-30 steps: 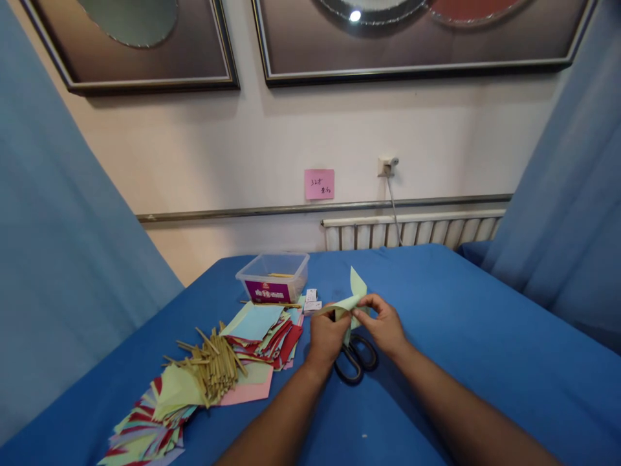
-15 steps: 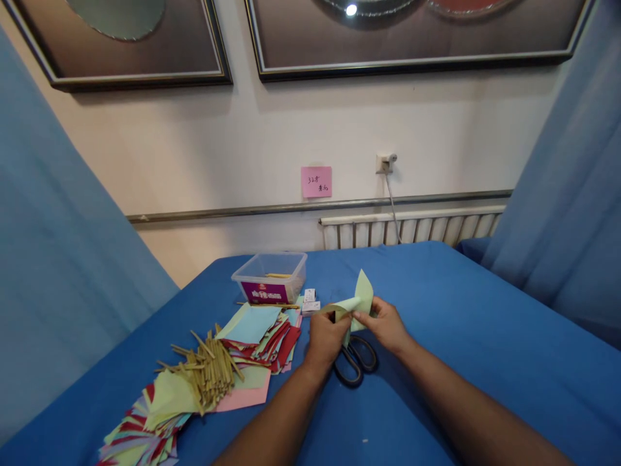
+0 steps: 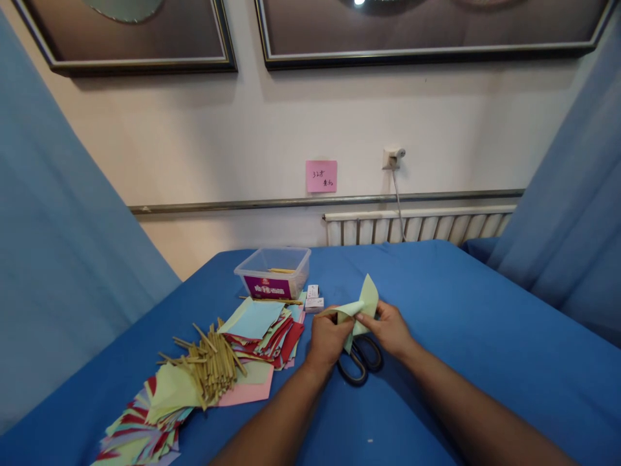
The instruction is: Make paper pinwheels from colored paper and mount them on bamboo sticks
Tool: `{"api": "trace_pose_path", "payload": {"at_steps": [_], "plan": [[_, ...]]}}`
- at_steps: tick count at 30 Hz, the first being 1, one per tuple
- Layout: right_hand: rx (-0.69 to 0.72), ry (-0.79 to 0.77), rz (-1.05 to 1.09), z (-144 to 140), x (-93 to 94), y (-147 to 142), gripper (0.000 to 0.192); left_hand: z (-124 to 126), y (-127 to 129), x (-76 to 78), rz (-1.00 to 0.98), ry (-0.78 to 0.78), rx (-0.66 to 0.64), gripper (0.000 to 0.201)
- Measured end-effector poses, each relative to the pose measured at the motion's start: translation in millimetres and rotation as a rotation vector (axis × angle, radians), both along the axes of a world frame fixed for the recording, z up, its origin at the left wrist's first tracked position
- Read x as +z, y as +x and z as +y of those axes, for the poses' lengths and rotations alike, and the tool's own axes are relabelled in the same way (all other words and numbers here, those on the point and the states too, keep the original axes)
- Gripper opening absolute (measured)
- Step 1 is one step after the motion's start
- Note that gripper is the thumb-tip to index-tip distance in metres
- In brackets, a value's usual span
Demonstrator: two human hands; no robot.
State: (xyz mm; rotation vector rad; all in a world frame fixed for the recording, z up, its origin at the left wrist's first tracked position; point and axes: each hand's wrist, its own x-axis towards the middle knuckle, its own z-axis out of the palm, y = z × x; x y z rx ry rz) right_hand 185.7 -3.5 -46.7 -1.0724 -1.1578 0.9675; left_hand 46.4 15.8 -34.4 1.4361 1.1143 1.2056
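Note:
A pale green sheet of paper (image 3: 369, 299) is curled and bent between my two hands, above the blue-covered table. My left hand (image 3: 330, 338) grips its left side, fingers closed on it. On the right, my right hand (image 3: 388, 329) pinches the paper near its middle with thumb and fingers. Just beneath the paper lie black-handled scissors (image 3: 354, 370); their blades are hidden by the paper and my left hand. To the left is a stack of coloured paper squares (image 3: 257, 323), with a light blue one on top.
A clear plastic box (image 3: 272, 272) with a purple label stands behind the stack, beside small white boxes (image 3: 314, 305). A heap of thin tan sticks (image 3: 213, 366) lies at left, near fanned coloured papers (image 3: 140, 424). Blue curtains (image 3: 58, 226) hang on both sides.
The view has tilted slightly downward and shifted a little left. Both hands still hold the green paper, with its bend nearly the same.

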Motion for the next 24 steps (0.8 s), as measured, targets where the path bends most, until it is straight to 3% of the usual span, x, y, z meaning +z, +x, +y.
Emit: {"api": "trace_pose_path", "payload": {"at_steps": [12,24], "plan": [[-0.017,-0.016,0.021,3.2,-6.7,-1.7,0.035,1.2,-0.2,-2.9,-0.002,-0.02,0.009,0.019],[-0.046,0.0,-0.053,-1.2,-0.8,-1.6,0.03,-2.0,1.1,-1.2,0.009,0.027,0.046,0.013]]}}
